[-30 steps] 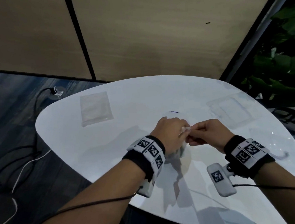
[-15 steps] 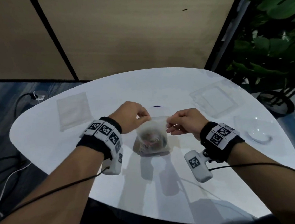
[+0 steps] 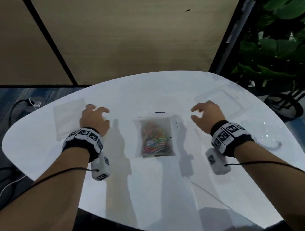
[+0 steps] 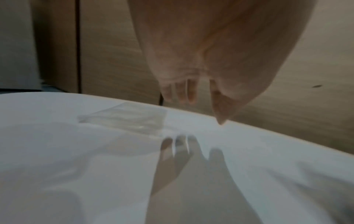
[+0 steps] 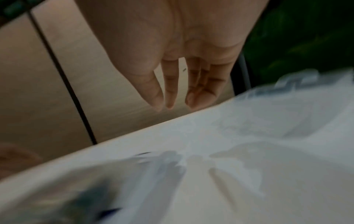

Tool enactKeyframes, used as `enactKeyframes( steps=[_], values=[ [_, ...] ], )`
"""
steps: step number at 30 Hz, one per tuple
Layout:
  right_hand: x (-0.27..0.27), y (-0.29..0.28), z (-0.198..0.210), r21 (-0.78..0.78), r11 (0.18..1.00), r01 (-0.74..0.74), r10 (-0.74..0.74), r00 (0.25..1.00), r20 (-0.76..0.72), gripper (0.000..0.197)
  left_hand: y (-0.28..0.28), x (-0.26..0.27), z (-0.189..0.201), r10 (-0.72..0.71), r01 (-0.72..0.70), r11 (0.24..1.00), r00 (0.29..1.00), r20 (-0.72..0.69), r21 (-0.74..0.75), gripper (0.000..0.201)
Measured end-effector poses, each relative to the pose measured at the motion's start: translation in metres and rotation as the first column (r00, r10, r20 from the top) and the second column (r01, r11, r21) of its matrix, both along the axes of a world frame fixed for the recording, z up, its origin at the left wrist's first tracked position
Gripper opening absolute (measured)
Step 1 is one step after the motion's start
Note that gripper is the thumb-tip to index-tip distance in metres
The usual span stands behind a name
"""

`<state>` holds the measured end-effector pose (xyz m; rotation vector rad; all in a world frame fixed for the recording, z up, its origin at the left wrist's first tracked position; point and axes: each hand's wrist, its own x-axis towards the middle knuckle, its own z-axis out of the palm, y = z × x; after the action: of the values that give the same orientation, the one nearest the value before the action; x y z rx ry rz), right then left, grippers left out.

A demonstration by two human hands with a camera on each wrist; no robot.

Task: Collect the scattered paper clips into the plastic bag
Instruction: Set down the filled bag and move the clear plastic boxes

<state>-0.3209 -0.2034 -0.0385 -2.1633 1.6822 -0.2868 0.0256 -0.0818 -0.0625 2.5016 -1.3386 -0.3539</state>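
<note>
A clear plastic bag [image 3: 154,126] lies flat in the middle of the white table [image 3: 154,185], with several coloured paper clips [image 3: 155,142] piled in its near half. One dark clip [image 3: 159,112] lies just beyond the bag's far edge. My left hand [image 3: 94,118] hovers to the left of the bag, empty, fingers loosely spread [image 4: 184,92]. My right hand [image 3: 205,114] hovers to the right of it, also empty, its fingers [image 5: 191,84] straight and relaxed. Neither hand touches the bag.
A stack of empty clear bags [image 3: 69,117] lies at the far left, partly under my left hand [image 4: 124,118]. A clear shallow tray [image 3: 222,100] and a clear lid [image 3: 272,141] sit at the right. A potted plant [image 3: 286,48] stands beyond the table's right edge.
Both hands let go of the bag's mouth and drew apart, left hand leftward, right hand rightward. The bag, held upright before, now lies flat on the table.
</note>
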Motion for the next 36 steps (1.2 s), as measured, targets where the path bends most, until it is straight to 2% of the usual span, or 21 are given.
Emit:
enactKeyframes(
  steps=[2, 4, 5, 8, 13, 15, 18, 21, 24, 26, 28, 30, 31, 32, 34, 36],
  values=[
    [-0.028, -0.01, -0.005, -0.036, 0.998, 0.06, -0.065, 0.987, -0.15, 0.048, 0.012, 0.019, -0.013, 0.143, -0.145, 0.989, 0.989, 0.044, 0.032, 0.061],
    [-0.05, -0.015, -0.014, -0.002, 0.989, 0.15, -0.144, 0.948, -0.283, 0.065, 0.022, 0.034, -0.025, 0.237, -0.237, 0.963, 0.971, 0.011, 0.127, 0.081],
    [-0.058, -0.017, -0.019, 0.022, 0.983, 0.185, -0.166, 0.925, -0.341, 0.068, 0.026, 0.04, -0.029, 0.267, -0.26, 0.949, 0.964, -0.012, 0.176, 0.08],
    [-0.072, -0.021, -0.032, 0.09, 0.974, 0.209, -0.15, 0.889, -0.433, 0.064, 0.034, 0.05, -0.034, 0.229, -0.232, 0.945, 0.973, 0.038, 0.229, 0.047],
    [-0.065, -0.025, -0.039, 0.036, 0.992, 0.117, -0.1, 0.944, -0.314, 0.049, 0.046, 0.057, -0.027, 0.13, -0.158, 0.967, 0.98, 0.15, 0.2, 0.02],
    [-0.055, -0.02, -0.038, 0.06, 0.995, 0.078, -0.06, 0.963, -0.263, 0.045, 0.052, 0.057, -0.026, 0.121, -0.146, 0.974, 0.981, 0.149, 0.171, 0.017],
    [-0.036, -0.002, -0.035, 0.11, 0.994, 0.022, 0.002, 0.978, -0.208, 0.038, 0.053, 0.049, -0.021, 0.133, -0.146, 0.978, 0.987, 0.09, 0.15, 0.021],
    [-0.018, 0.018, -0.031, 0.17, 0.985, -0.035, 0.068, 0.979, -0.19, 0.037, 0.037, 0.029, -0.008, 0.132, -0.128, 0.985, 0.991, -0.026, 0.115, 0.029],
    [-0.004, 0.034, -0.028, 0.268, 0.955, -0.127, 0.174, 0.972, -0.157, 0.036, 0.008, -0.008, 0.018, 0.079, -0.087, 0.995, 0.989, -0.126, -0.053, 0.035],
    [-0.004, 0.042, -0.017, 0.333, 0.91, -0.246, 0.288, 0.954, -0.081, 0.032, -0.008, -0.045, 0.038, -0.011, -0.011, 0.984, 0.992, -0.124, -0.178, 0.044],
    [-0.017, 0.044, 0.0, 0.356, 0.889, -0.289, 0.284, 0.957, 0.067, 0.023, -0.018, -0.089, 0.058, -0.087, 0.058, 0.976, 0.988, -0.13, -0.21, 0.055],
    [-0.044, 0.035, 0.011, 0.303, 0.931, -0.205, 0.16, 0.973, 0.167, 0.015, -0.024, -0.134, 0.068, -0.184, 0.16, 0.972, 0.974, -0.134, -0.175, 0.055],
    [-0.062, 0.027, 0.012, 0.242, 0.963, -0.118, 0.082, 0.985, 0.152, 0.016, -0.027, -0.156, 0.068, -0.246, 0.227, 0.963, 0.961, -0.129, -0.145, 0.049],
    [-0.083, 0.019, 0.011, 0.172, 0.985, -0.013, -0.005, 0.995, 0.1, 0.017, -0.03, -0.177, 0.068, -0.303, 0.29, 0.95, 0.945, -0.122, -0.118, 0.04],
    [-0.127, 0.008, 0.002, 0.076, 0.974, 0.212, -0.207, 0.976, -0.07, 0.03, -0.036, -0.216, 0.066, -0.386, 0.379, 0.922, 0.916, -0.109, -0.085, 0.024],
    [-0.166, 0.008, -0.012, 0.059, 0.9, 0.431, -0.398, 0.872, -0.285, 0.062, -0.04, -0.245, 0.062, -0.437, 0.438, 0.899, 0.89, -0.129, -0.026, 0.028]
  ],
)
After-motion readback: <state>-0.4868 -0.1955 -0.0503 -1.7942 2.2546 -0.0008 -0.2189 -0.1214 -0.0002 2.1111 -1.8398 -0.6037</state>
